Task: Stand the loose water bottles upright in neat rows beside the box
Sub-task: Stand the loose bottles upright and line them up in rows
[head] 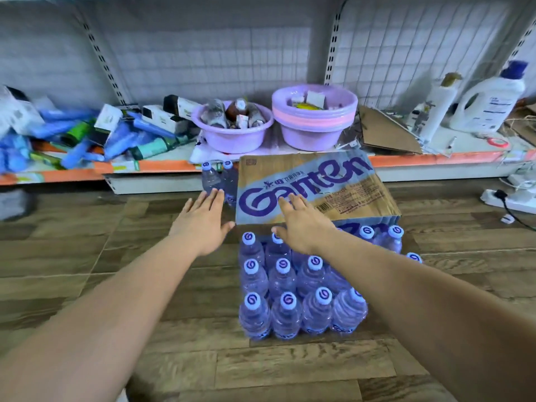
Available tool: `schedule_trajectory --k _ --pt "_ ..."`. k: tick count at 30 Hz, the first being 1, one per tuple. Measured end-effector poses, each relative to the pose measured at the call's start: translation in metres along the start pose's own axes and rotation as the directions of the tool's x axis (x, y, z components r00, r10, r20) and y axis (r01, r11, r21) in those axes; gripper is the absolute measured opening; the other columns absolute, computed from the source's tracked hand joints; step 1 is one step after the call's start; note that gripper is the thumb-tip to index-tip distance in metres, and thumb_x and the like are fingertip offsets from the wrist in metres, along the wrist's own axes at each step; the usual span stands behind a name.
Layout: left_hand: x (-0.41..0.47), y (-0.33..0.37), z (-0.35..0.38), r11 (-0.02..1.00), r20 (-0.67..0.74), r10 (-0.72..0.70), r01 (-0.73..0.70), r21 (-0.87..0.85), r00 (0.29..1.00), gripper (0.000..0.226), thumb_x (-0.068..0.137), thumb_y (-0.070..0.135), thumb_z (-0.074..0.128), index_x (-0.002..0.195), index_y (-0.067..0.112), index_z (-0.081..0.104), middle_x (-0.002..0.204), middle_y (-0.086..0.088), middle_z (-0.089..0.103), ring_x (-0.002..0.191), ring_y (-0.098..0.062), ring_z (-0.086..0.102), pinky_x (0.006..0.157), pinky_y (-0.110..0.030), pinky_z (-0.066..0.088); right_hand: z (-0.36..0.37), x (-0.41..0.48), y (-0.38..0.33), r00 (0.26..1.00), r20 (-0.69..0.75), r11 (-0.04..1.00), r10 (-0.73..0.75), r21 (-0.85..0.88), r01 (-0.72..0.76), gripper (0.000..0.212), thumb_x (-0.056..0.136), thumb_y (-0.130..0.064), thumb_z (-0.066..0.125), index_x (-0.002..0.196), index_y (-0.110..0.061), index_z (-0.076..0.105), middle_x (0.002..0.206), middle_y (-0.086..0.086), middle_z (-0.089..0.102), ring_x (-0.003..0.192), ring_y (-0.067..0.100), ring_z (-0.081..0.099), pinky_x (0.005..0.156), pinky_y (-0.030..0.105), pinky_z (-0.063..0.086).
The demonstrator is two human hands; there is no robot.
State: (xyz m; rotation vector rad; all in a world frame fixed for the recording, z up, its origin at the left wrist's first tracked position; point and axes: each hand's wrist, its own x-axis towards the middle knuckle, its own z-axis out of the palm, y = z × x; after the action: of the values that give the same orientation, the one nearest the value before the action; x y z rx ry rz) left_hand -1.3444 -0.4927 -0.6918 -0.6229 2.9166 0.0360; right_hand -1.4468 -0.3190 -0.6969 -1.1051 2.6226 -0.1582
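The bottles (pixel 285 288) stand upright on the wooden floor (pixel 87 256) in tidy rows, clear plastic with white caps bearing a purple swirl, packed close together right against the near side of the box (pixel 313 190). Two more bottles (pixel 217 178) stand at the box's far left corner. The box is brown cardboard with big purple lettering, its top tilted toward us. Both arms reach forward, palms down. The left hand (pixel 203 224) is spread wide and empty, hovering left of the box. The right hand (pixel 301 224) is also open, fingers splayed over the box's near edge, holding nothing. Behind runs a low shelf (pixel 435 158) with two purple basins (pixel 232 129) of clutter and a white jug (pixel 487 103).
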Motion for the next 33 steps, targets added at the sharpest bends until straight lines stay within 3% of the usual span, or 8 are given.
schedule_trajectory --k 11,15,19,22,25,27,30,33 --pt "0.143 -0.125 0.028 0.998 0.054 -0.056 0.057 -0.018 0.997 0.070 0.098 0.044 0.030 0.151 0.014 -0.006 0.161 -0.003 -0.009 0.149 -0.019 -0.004 0.123 -0.037 0.004 0.011 0.189 -0.059 0.999 -0.046 1.000 0.000 0.001 0.000 0.071 0.097 -0.042 0.042 0.151 -0.009 0.009 0.160 0.016 0.007 0.150 0.030 0.002 0.122 0.041 0.013" --pt "0.196 -0.149 0.047 0.999 0.063 -0.018 0.021 -0.048 0.998 0.070 0.098 0.041 0.033 0.151 0.015 -0.005 0.161 -0.003 -0.009 0.149 -0.020 -0.002 0.123 -0.037 0.006 0.027 0.247 -0.064 0.999 -0.028 1.000 0.028 -0.012 -0.029 0.073 0.097 -0.041 0.043 0.152 -0.011 0.008 0.160 0.015 0.004 0.149 0.030 0.004 0.120 0.041 0.013" --pt "0.254 -0.160 0.060 0.989 -0.022 0.055 -0.057 -0.137 0.998 0.067 0.098 0.034 0.040 0.152 0.021 0.001 0.161 -0.001 -0.008 0.149 -0.023 0.003 0.121 -0.038 0.013 0.040 0.301 -0.067 0.999 -0.021 0.999 0.046 -0.027 -0.046 0.071 0.097 -0.039 0.045 0.151 -0.012 0.010 0.160 0.015 0.005 0.149 0.031 0.002 0.119 0.042 0.016" --pt "0.297 -0.159 0.073 0.973 -0.007 0.095 -0.095 -0.209 0.995 0.067 0.097 0.027 0.046 0.151 0.029 0.006 0.161 0.001 -0.007 0.148 -0.025 0.011 0.117 -0.041 0.027 0.048 0.333 -0.067 0.999 -0.018 0.996 0.034 -0.087 -0.036 0.070 0.095 -0.033 0.049 0.150 -0.010 0.012 0.157 0.017 0.011 0.148 0.035 0.005 0.119 0.046 0.021" --pt "0.326 -0.155 0.091 0.979 0.021 0.089 -0.084 -0.186 0.996 0.072 0.093 0.018 0.052 0.150 0.033 0.010 0.160 -0.004 0.011 0.141 -0.032 0.030 0.107 -0.042 0.040 0.055 0.360 -0.062 0.999 0.019 0.984 0.041 -0.172 -0.037 0.073 0.094 -0.029 0.052 0.151 -0.012 0.010 0.156 0.020 0.013 0.144 0.042 0.013 0.115 0.051 0.027" --pt "0.335 -0.155 0.098 0.979 -0.024 0.084 -0.087 -0.184 0.996 0.068 0.090 0.013 0.055 0.148 0.024 0.022 0.149 -0.011 0.032 0.130 -0.035 0.043 0.099 -0.042 0.043 0.057 0.376 -0.062 1.000 -0.012 0.958 0.023 -0.284 -0.025 0.072 0.093 -0.027 0.053 0.151 -0.012 0.013 0.148 0.022 0.031 0.136 0.044 0.027 0.109 0.048 0.034" --pt "0.336 -0.153 0.105 0.984 -0.167 0.097 -0.119 -0.129 0.981 0.049 0.085 0.004 0.057 0.131 0.012 0.045 0.128 -0.014 0.049 0.113 -0.038 0.054 0.083 -0.042 0.047 0.058 0.387 -0.066 0.997 -0.071 0.917 -0.011 -0.399 -0.018 0.062 0.093 -0.033 0.055 0.145 -0.014 0.029 0.138 0.018 0.043 0.128 0.037 0.039 0.101 0.042 0.038" --pt "0.333 -0.154 0.109 0.980 -0.215 0.098 -0.132 -0.149 0.972 0.039 0.081 -0.001 0.057 0.118 0.010 0.053 0.119 -0.014 0.052 0.106 -0.037 0.056 0.073 -0.039 0.044 0.063 0.384 -0.066 0.992 -0.116 0.951 -0.048 -0.310 0.010 0.036 0.092 -0.021 0.056 0.127 -0.016 0.049 0.127 0.015 0.045 0.111 0.039 0.052 0.079 0.038 0.041"
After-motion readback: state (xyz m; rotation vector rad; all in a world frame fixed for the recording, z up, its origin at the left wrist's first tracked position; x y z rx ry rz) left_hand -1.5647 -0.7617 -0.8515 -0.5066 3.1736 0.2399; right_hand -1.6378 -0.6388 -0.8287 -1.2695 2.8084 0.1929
